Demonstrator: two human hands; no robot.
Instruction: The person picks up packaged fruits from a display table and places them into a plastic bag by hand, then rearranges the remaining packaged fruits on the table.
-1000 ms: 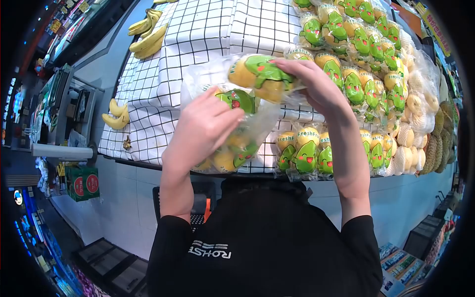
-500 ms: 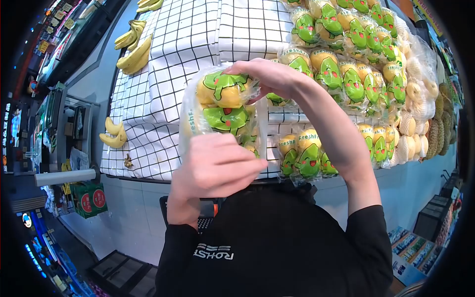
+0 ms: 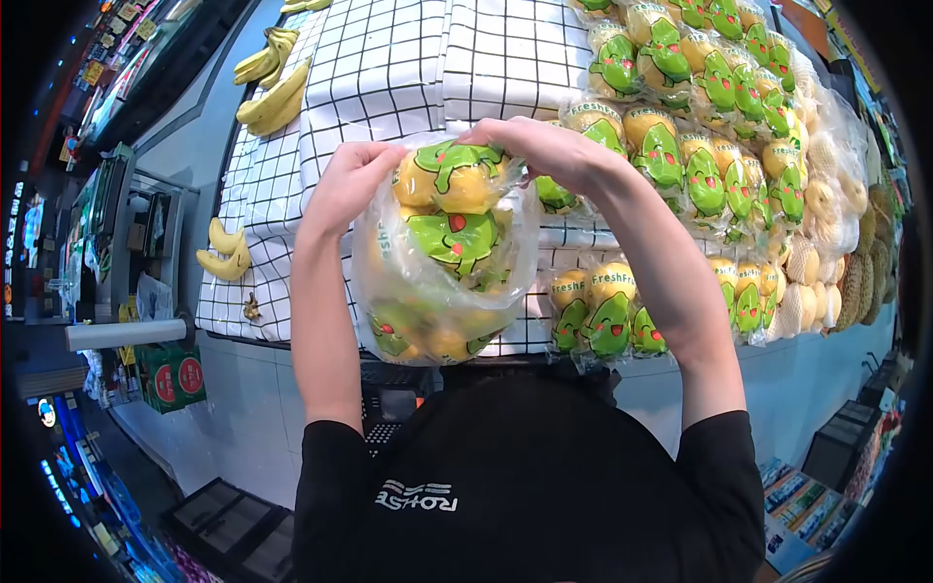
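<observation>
A clear plastic bag (image 3: 525, 257) hangs over the table's near edge, filled with several yellow fruits (image 3: 457, 189) in clear wrappers printed with green cartoon faces. My left hand (image 3: 352, 185) pinches the bag's upper rim on the left, thumb and fingers together. On the right, my right hand (image 3: 535, 151) is closed on the opposite side of the rim; some of its fingertips are hidden behind the plastic. The fruits at the top of the bag sit between my hands. Lower down, the bagged fruits look blurred.
Rows of wrapped yellow fruits (image 3: 656, 146) lie to the right, beside fruits in white foam nets (image 3: 802, 267). Bananas (image 3: 277, 102) lie at the left on the checked cloth (image 3: 389, 58). A dark perforated basket (image 3: 384, 403) is below the table edge.
My left hand has moved up and left from in front of the bag to its rim. The bag's lower part now hangs nearer to me. My right hand has barely moved.
</observation>
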